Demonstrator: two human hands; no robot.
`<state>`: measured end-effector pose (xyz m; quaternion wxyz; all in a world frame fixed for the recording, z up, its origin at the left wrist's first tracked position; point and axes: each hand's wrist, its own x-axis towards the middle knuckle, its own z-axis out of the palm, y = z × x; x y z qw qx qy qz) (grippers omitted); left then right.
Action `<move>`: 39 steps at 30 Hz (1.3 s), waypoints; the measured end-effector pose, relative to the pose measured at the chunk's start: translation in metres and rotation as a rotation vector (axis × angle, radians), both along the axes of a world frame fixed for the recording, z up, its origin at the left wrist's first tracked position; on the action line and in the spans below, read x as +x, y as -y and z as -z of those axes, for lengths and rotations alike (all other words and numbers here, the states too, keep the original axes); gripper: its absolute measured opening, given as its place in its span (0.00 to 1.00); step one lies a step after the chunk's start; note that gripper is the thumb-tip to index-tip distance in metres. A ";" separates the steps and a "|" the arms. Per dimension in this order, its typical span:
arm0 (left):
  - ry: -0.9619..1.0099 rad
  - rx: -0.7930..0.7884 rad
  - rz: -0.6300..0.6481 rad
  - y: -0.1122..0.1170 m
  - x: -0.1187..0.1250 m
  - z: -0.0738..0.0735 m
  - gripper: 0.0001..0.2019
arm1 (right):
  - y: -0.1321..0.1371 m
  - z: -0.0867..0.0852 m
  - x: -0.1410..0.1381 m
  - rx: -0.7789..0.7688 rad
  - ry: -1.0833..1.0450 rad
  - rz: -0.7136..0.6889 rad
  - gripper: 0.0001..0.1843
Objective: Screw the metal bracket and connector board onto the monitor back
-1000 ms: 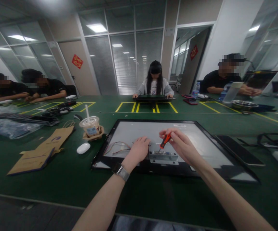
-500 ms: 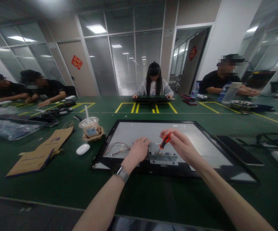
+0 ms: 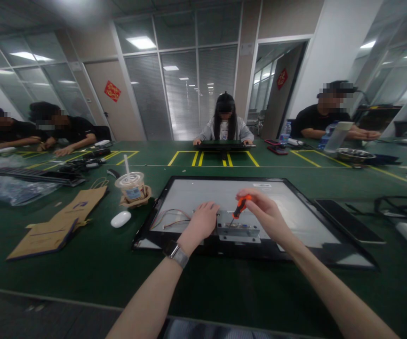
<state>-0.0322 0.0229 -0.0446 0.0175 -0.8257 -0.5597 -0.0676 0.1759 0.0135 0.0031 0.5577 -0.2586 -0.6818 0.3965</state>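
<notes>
A display panel [image 3: 185,193] with a black frame and pale grey back lies on the green table in front of me. My right hand [image 3: 265,209] grips an orange-and-black screwdriver [image 3: 242,206], tilted with its shaft pointing down at a metal bracket [image 3: 239,231] near the panel's front edge. Small connectors show on the bracket, but the exact spot the tip touches is too small to tell. My left hand [image 3: 205,219] lies with its fingers stretched out at the bracket's left end. Thin wires [image 3: 170,217] run out to its left.
Left of the panel are a white mouse [image 3: 120,219], a lidded drink cup [image 3: 132,186] and a brown paper bag [image 3: 60,221]. On the right lies a dark phone-like slab [image 3: 347,221] near black cables [image 3: 394,205]. Several people sit around the table.
The screwdriver handle has turned a little in my right hand, whose fingers have shifted slightly. My left hand stays in place.
</notes>
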 end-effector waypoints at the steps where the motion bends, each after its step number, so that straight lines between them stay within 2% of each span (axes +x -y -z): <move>1: -0.003 0.000 0.001 0.000 0.000 0.000 0.20 | 0.001 0.000 0.000 0.004 0.000 -0.008 0.12; 5: -0.009 0.002 0.008 -0.001 -0.001 0.002 0.20 | 0.004 -0.001 -0.001 -0.059 0.017 -0.077 0.14; 8: -0.007 0.009 0.008 -0.002 -0.001 0.003 0.20 | 0.004 -0.001 -0.002 -0.096 -0.050 -0.118 0.14; 12: -0.015 0.013 0.006 -0.002 -0.001 0.003 0.19 | 0.002 -0.001 -0.003 -0.151 -0.127 -0.105 0.13; 18: -0.016 0.023 0.015 -0.001 -0.001 0.002 0.19 | 0.002 -0.003 0.000 -0.218 -0.123 -0.132 0.15; 23: -0.020 0.024 0.011 -0.001 -0.001 0.002 0.19 | 0.004 -0.006 -0.002 -0.233 -0.167 -0.187 0.15; 29: -0.005 0.016 0.009 -0.001 -0.002 0.002 0.18 | 0.002 -0.003 0.001 -0.235 -0.135 -0.112 0.13; 32: -0.006 0.020 0.017 -0.002 -0.002 0.004 0.18 | 0.001 -0.002 0.002 -0.244 -0.104 -0.093 0.17; 34: 0.001 0.025 0.018 -0.002 -0.003 0.005 0.18 | 0.001 -0.002 0.002 -0.233 -0.094 -0.105 0.19; 39: 0.010 0.026 0.017 -0.001 -0.002 0.003 0.18 | 0.004 -0.005 -0.003 -0.217 -0.152 -0.162 0.15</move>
